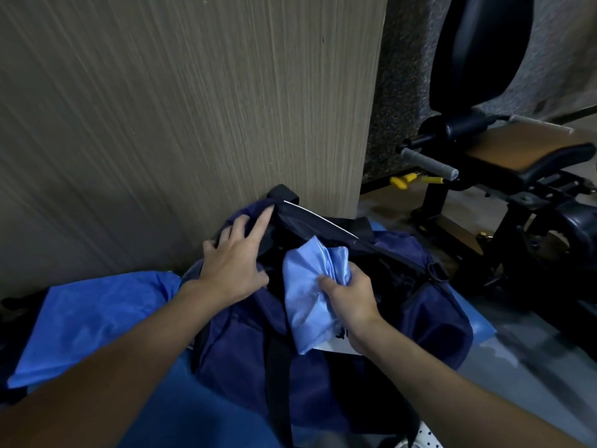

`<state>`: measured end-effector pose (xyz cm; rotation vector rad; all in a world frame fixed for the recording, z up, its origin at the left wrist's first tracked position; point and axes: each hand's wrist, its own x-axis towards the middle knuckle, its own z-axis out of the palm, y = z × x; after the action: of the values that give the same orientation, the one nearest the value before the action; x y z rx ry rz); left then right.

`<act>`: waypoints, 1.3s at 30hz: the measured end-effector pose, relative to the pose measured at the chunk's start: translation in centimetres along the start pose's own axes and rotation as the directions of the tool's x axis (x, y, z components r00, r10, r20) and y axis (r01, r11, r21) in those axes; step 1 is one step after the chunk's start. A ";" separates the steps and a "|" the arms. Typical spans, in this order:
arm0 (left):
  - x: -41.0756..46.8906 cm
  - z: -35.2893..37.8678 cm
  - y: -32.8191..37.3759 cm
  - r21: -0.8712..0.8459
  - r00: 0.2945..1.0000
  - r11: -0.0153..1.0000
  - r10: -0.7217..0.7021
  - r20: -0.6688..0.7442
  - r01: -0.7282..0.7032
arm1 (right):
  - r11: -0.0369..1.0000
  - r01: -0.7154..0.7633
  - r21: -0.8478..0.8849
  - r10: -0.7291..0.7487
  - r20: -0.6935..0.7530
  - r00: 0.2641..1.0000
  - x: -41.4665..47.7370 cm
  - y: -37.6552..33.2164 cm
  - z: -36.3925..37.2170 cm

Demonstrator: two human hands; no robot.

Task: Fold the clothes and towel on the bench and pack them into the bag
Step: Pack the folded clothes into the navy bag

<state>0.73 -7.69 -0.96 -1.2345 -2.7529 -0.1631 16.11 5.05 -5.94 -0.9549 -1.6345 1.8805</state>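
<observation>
Light-blue garment over the open duffel bag.
Right hand grips it, long axis aimed into the bag's mouth; left hand, fingers spread, presses the bag's rim aside.

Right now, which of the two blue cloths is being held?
The pale blue cloth, held by the right hand above the dark blue bag. The brighter blue cloth lies left of the bag, no hand on it.

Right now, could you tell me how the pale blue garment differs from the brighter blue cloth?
The pale blue garment is bunched up; the brighter blue cloth lies spread flat. The right hand grips the garment over the navy bag; the cloth lies unheld left of it. Both are blue fabric.
</observation>
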 end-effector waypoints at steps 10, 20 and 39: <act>-0.7 -1.1 -1.0 -0.029 0.988 0.989 0.144 0.053 -0.142 | 0.972 -0.172 -0.162 0.167 -0.040 0.985 3.6 1.6 4.0; -1.3 -1.7 -2.2 -0.082 0.954 0.965 0.261 0.151 -0.251 | 0.773 0.026 -0.634 -0.081 -0.058 0.995 2.9 2.3 5.5; -1.6 -2.3 -2.9 -0.112 0.945 0.956 0.286 0.158 -0.271 | -0.081 0.767 -0.636 -0.397 0.727 0.561 4.1 2.0 5.0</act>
<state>-0.21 -11.12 0.93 -1.7220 -2.6949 -0.1586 9.83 4.45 -8.51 0.0104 -2.8188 0.1515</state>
